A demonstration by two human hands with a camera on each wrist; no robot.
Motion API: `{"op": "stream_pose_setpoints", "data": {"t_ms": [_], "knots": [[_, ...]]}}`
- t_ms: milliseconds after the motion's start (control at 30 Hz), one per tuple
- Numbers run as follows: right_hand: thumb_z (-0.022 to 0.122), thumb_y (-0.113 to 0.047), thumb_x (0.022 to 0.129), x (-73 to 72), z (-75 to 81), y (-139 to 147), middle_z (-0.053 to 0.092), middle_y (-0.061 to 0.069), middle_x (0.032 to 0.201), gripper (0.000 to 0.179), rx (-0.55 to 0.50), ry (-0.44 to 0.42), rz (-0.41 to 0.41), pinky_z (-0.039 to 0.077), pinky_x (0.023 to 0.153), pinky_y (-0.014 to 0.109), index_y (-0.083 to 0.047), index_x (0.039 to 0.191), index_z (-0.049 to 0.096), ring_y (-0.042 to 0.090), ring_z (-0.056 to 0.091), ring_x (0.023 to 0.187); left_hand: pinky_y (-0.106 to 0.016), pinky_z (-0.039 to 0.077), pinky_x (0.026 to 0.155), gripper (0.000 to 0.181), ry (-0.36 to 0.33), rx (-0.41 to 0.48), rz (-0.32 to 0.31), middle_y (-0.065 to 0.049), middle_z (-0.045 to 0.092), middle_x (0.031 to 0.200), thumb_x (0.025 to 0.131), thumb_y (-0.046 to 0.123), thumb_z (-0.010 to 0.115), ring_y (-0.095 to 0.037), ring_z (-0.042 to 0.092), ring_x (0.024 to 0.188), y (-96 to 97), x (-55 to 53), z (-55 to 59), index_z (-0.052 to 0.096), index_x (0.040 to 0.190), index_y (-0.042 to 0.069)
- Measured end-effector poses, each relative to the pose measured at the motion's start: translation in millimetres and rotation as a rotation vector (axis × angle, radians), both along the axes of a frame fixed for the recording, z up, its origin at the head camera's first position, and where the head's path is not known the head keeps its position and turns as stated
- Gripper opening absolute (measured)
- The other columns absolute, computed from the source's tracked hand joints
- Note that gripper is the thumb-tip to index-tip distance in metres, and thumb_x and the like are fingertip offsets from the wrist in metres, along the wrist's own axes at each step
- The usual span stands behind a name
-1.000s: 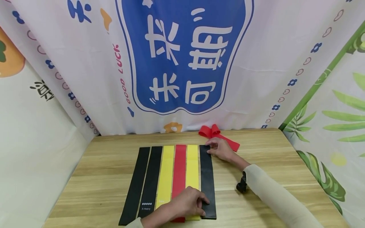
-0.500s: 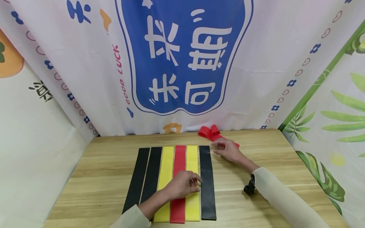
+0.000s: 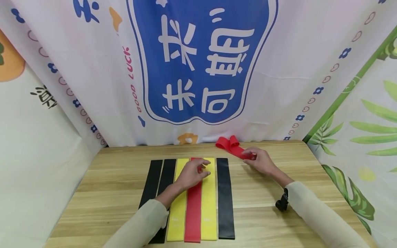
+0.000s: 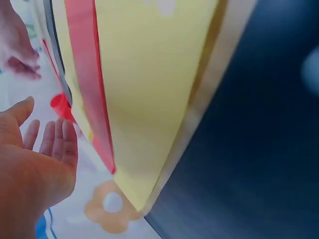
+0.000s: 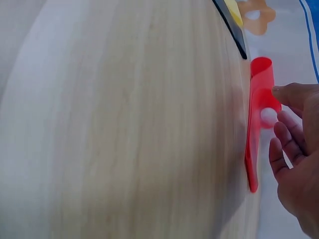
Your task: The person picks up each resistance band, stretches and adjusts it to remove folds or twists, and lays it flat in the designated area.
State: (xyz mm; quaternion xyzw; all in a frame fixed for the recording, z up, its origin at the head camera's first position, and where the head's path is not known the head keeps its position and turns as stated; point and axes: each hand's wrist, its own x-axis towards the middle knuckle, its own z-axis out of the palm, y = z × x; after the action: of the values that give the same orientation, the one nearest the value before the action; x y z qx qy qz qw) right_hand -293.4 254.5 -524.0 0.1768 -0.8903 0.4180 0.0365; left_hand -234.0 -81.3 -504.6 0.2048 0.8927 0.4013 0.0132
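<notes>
Several flat resistance bands lie side by side lengthwise on the table. From the right come a black band, a yellow band, a red band, another yellow band and two black ones at the left, partly hidden by the left sleeve. My left hand hovers over the red and yellow bands with loosely bent fingers, holding nothing. Behind them, near the back edge, lies a looped, twisted red band. My right hand has its fingertips at that band's right end; the right wrist view shows them spread beside it.
The wooden table ends at a printed white curtain close behind the looped red band. More printed cloth hangs at both sides. A small black camera sits on the right wrist.
Both hands have left the rightmost black band, which now lies flat in the row. The left hand has moved away from me and slightly left; the right hand has moved right to the looped red band.
</notes>
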Motion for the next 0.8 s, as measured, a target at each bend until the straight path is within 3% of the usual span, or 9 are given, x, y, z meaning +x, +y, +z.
{"op": "stream_pose_setpoints", "data": {"t_ms": [167, 333, 633, 800], "knots": [[0.084, -0.005, 0.09, -1.4, -2.9, 10.8, 0.071, 0.016, 0.127, 0.028, 0.026, 0.027, -0.01, 0.058, 0.086, 0.04, -0.004, 0.117, 0.079, 0.033, 0.067, 0.111, -0.041, 0.06, 0.095, 0.052, -0.003, -0.038, 0.095, -0.01, 0.067, 0.136, 0.092, 0.016, 0.085, -0.03, 0.065, 0.12, 3.1, -20.7, -1.6, 0.068, 0.14, 0.012], [0.086, -0.004, 0.088, -0.8, -7.5, 19.5, 0.07, 0.019, 0.126, 0.03, 0.07, 0.067, -0.012, 0.056, 0.096, 0.055, -0.001, 0.116, 0.078, 0.038, 0.066, 0.115, -0.046, 0.056, 0.105, 0.056, -0.027, 0.0, 0.12, -0.013, 0.061, 0.146, 0.095, 0.016, 0.081, -0.033, 0.06, 0.132, 7.5, -37.4, -7.2, 0.061, 0.147, 0.009], [0.088, -0.005, 0.085, -0.9, -11.7, 25.1, 0.068, 0.022, 0.129, 0.034, 0.111, 0.091, 0.006, 0.053, 0.102, 0.059, 0.003, 0.116, 0.077, 0.045, 0.064, 0.122, -0.049, 0.048, 0.114, 0.06, 0.024, -0.103, 0.106, -0.013, 0.06, 0.15, 0.097, 0.022, 0.078, -0.032, 0.057, 0.137, 15.5, -63.3, -12.4, 0.057, 0.151, 0.006], [0.088, -0.007, 0.086, -2.6, -14.4, 28.5, 0.067, 0.023, 0.135, 0.033, 0.142, 0.062, -0.014, 0.053, 0.103, 0.059, 0.001, 0.117, 0.078, 0.045, 0.061, 0.128, -0.05, 0.046, 0.115, 0.061, 0.048, -0.085, 0.063, -0.014, 0.058, 0.153, 0.097, 0.018, 0.078, -0.033, 0.055, 0.139, 23.4, -75.4, -11.3, 0.055, 0.152, 0.005]]}}
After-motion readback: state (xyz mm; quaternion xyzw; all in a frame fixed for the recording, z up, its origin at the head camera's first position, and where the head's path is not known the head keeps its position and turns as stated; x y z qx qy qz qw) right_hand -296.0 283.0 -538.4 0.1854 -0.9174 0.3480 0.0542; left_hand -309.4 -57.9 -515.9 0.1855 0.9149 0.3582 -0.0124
